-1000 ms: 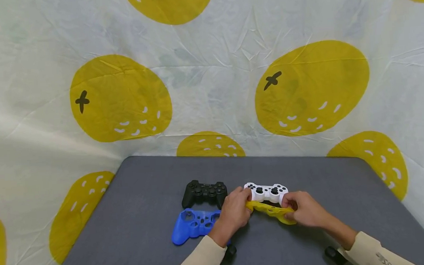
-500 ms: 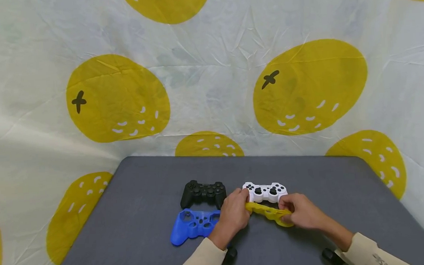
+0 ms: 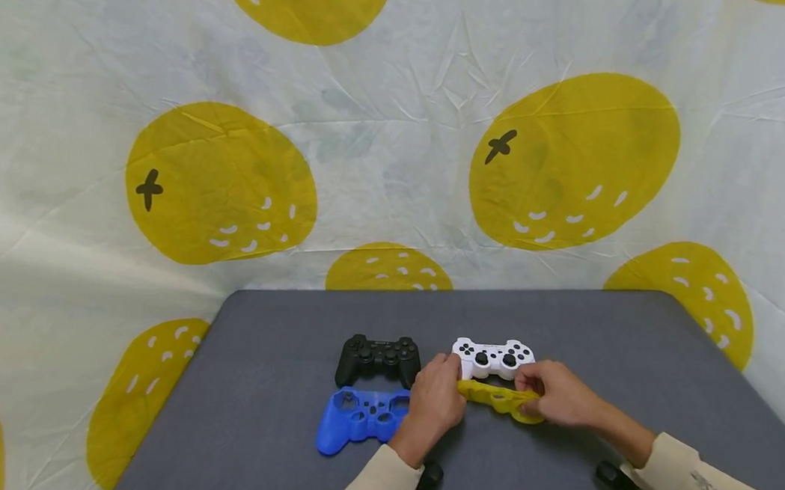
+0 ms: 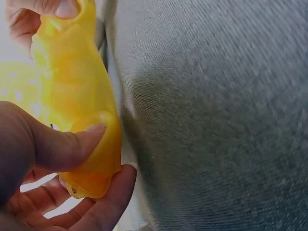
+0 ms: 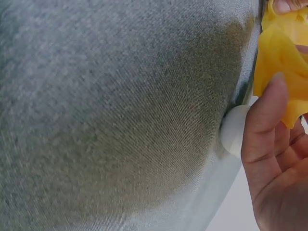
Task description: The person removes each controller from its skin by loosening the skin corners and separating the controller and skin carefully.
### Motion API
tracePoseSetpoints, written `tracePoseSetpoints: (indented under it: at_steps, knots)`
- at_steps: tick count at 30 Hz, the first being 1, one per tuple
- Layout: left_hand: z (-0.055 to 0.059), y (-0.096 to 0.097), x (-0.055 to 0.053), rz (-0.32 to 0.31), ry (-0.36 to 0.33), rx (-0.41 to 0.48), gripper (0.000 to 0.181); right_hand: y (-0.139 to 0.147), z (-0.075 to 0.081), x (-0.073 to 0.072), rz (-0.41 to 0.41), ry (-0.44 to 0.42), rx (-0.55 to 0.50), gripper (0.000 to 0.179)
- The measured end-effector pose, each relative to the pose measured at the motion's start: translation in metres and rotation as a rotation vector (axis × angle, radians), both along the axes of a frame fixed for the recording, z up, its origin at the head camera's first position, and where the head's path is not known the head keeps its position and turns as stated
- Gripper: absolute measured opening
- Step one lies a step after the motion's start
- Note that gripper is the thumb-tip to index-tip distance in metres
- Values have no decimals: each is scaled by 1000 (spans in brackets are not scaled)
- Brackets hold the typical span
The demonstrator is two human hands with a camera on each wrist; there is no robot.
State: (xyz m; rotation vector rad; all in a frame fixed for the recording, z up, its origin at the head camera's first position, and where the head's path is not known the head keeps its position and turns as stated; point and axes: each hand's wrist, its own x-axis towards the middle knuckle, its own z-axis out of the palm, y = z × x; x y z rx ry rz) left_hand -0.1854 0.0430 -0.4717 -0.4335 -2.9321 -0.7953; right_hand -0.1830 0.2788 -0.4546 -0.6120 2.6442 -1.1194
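A soft yellow game controller cover [image 3: 496, 397] is held up between both hands, just in front of a white game controller [image 3: 495, 355] on the table. My left hand [image 3: 435, 394] pinches the cover's left end; in the left wrist view the thumb presses on the yellow cover [image 4: 77, 82] and the fingers curl behind it. At the other end, my right hand [image 3: 563, 394] grips the cover with thumb and fingers. Seen from the right wrist, the thumb lies along the yellow cover [image 5: 276, 60], while a rounded grip of the white controller [image 5: 234, 131] shows behind.
To the left lies a black game controller [image 3: 377, 357]. In front of it is a blue controller cover [image 3: 362, 415], partly hidden by my left forearm. The dark grey table [image 3: 274, 402] meets a white cloth backdrop [image 3: 388, 178] printed with yellow fruit.
Both hands have drawn the yellow cover slightly toward me, away from the white controller. More of the white controller's lower edge shows. Both grips stay on the cover.
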Motion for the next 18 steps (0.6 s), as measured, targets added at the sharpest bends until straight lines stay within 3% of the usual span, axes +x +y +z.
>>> tracePoseSetpoints:
  at_steps: [3, 7, 14, 18]
  knots:
    - [3, -3, 2, -21, -35, 64, 27, 1, 3, 1, 24, -28, -19, 21]
    - [13, -13, -1, -73, -153, 238, 25, 5, 11, 1, 84, -98, -112, 20]
    - [23, -32, -15, -188, -462, 589, 28, 14, 31, -7, 189, -233, -332, 24]
    - [27, -39, -22, -280, -626, 747, 39, 17, 42, -10, 261, -345, -458, 18]
